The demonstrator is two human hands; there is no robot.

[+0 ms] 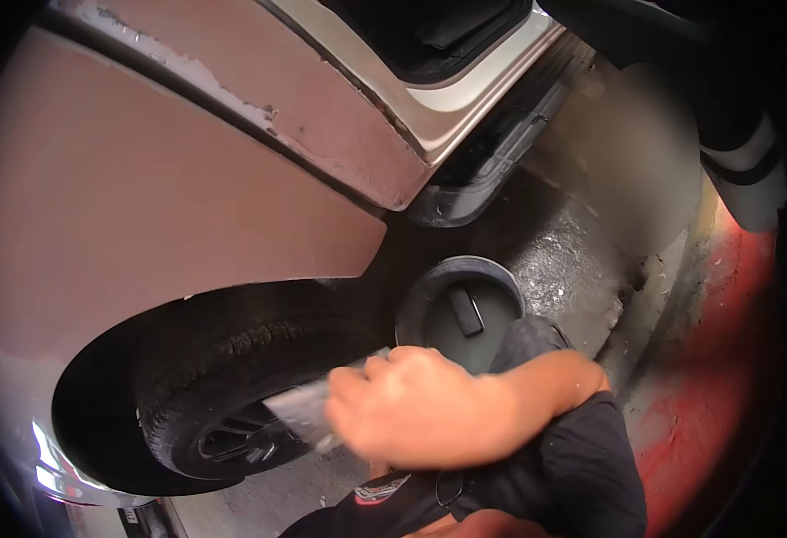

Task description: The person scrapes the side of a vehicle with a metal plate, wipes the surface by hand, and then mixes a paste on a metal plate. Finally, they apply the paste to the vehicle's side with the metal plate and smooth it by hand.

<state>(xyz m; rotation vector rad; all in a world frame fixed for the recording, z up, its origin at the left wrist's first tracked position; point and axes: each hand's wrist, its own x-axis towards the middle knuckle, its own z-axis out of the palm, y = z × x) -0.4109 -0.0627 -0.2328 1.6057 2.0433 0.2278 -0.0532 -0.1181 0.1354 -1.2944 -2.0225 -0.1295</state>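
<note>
My right hand (411, 408) is closed, slightly blurred, in front of the car's front wheel. A thin, greyish flat sheet (302, 408) sticks out of its fingers; its exact kind is too smeared to tell. Behind the fist shows a small bit of skin, probably my left hand (379, 469), with its fingers hidden. Just beyond the right hand stands a round dark bucket (413, 300) with cloudy liquid in it. A dark rectangular block (467, 311) with a pale edge lies inside.
The car's dull pinkish fender (187, 197) and scuffed door (348, 117) fill the upper left. Below the fender is a black tire (187, 394). Wet floor (564, 269) shines right of the bucket. A person's leg (743, 170) stands at upper right, near red-painted floor (707, 394).
</note>
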